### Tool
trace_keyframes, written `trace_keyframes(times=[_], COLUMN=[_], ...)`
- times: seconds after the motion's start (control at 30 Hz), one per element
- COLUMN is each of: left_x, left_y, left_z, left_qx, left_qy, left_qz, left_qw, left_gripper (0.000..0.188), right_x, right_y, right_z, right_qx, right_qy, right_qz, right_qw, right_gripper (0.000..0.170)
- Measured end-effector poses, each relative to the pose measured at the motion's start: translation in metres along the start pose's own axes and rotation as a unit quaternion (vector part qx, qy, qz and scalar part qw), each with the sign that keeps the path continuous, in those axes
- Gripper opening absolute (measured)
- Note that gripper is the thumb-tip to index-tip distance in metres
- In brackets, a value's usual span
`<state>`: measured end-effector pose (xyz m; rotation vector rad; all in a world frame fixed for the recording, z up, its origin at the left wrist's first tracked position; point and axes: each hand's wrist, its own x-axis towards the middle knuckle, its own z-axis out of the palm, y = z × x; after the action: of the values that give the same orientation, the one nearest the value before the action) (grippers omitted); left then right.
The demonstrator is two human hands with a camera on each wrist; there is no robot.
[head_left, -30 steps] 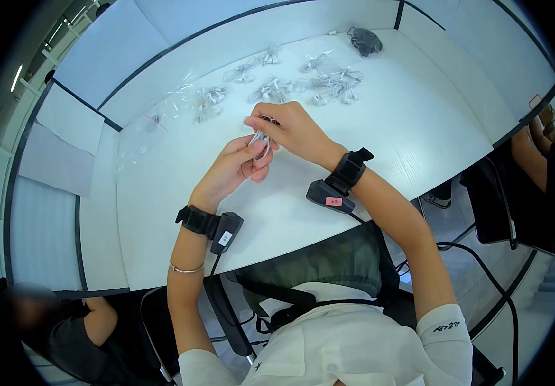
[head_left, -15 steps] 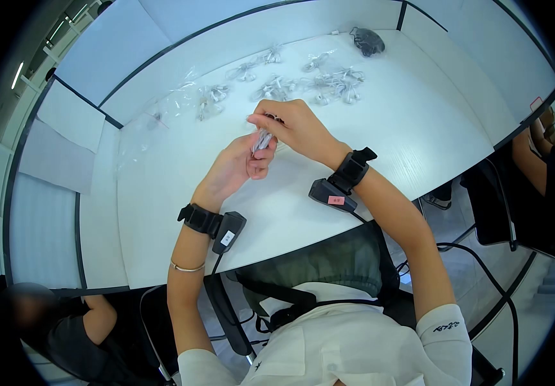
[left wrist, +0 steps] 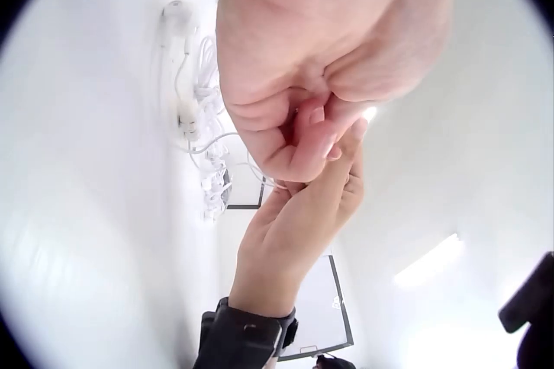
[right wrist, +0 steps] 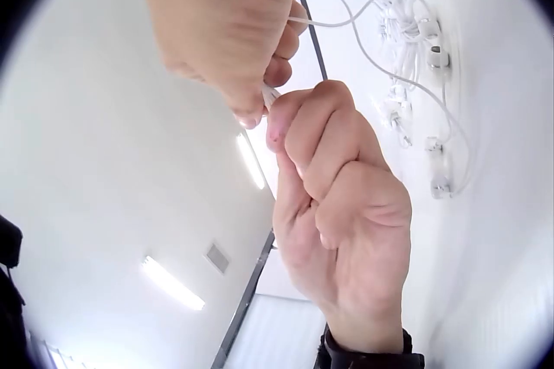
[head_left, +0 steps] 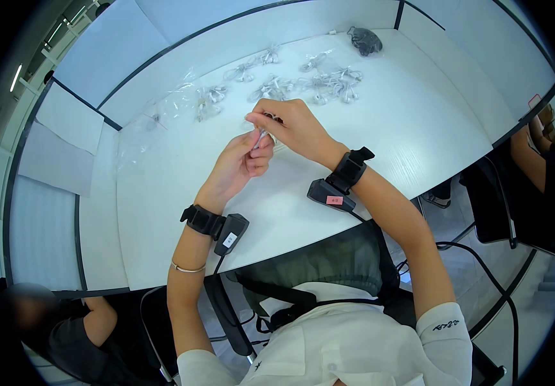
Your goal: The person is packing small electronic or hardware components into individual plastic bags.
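Both hands meet over the white table, fingertips close together. The left hand [head_left: 232, 166] has its fingers curled round a white cable [head_left: 261, 136], most of it hidden in the grip. From above, the right hand [head_left: 296, 132] pinches the same bundle between thumb and fingers. A small white piece [right wrist: 270, 95] shows between the two hands in the right wrist view, and a thin white cord [right wrist: 359, 40] loops out from the right hand. In the left wrist view a cord [left wrist: 216, 137] runs out beside the curled fingers.
Several bagged white cables [head_left: 274, 88] lie beyond the hands, with a dark bundle [head_left: 365, 41] at the back right. Clear plastic bags [head_left: 155, 122] are at the left. Low partitions [head_left: 161, 55] edge the table [head_left: 161, 225]; people sit on both sides.
The white loops that stood out between the hands have drawn together and are now mostly covered by the left fingers. The left hand has shifted slightly; the right has barely moved.
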<state>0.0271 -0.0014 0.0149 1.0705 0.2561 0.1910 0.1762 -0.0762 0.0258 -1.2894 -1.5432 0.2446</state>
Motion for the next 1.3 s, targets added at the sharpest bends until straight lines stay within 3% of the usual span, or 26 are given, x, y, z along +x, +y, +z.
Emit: trace_keyframes(times=[0.17, 0.47, 0.5, 0.63, 0.83, 1.07, 1.13, 1.23, 1.3], left_x=[-0.002, 0.000, 0.002, 0.001, 0.002, -0.001, -0.006, -0.009, -0.011], left_y=[0.003, 0.002, 0.001, 0.005, 0.005, 0.012, 0.018, 0.016, 0.018], left_z=[0.006, -0.006, -0.011, -0.015, -0.032, -0.024, -0.019, -0.013, -0.008], left_qx=[0.064, 0.134, 0.141, 0.158, 0.147, 0.079, 0.078, 0.123, 0.205], left_qy=[0.050, 0.114, 0.124, 0.180, 0.207, 0.144, 0.078, -0.016, -0.038], left_qz=[-0.001, 0.051, 0.060, 0.074, 0.086, 0.112, 0.094, 0.038, -0.006], left_qw=[0.997, 0.983, 0.980, 0.968, 0.963, 0.980, 0.989, 0.992, 0.978], left_gripper=[0.030, 0.030, 0.029, 0.028, 0.029, 0.028, 0.031, 0.034, 0.035], right_x=[-0.002, 0.000, -0.002, -0.001, -0.001, 0.002, 0.004, 0.005, 0.006], right_y=[0.004, 0.004, 0.006, 0.009, 0.003, 0.020, 0.030, 0.034, 0.032], right_z=[0.001, -0.009, -0.007, -0.012, -0.017, -0.014, -0.016, -0.017, -0.021], right_qx=[-0.001, -0.105, -0.109, -0.157, -0.046, 0.091, 0.126, 0.207, 0.192], right_qy=[0.001, -0.008, 0.029, -0.039, -0.115, -0.071, -0.098, -0.126, -0.160], right_qz=[0.030, 0.114, 0.087, 0.093, 0.085, 0.076, 0.155, 0.197, 0.208], right_qw=[1.000, 0.988, 0.990, 0.982, 0.989, 0.990, 0.975, 0.950, 0.946], right_gripper=[0.021, 0.035, 0.028, 0.033, 0.030, 0.029, 0.031, 0.034, 0.036])
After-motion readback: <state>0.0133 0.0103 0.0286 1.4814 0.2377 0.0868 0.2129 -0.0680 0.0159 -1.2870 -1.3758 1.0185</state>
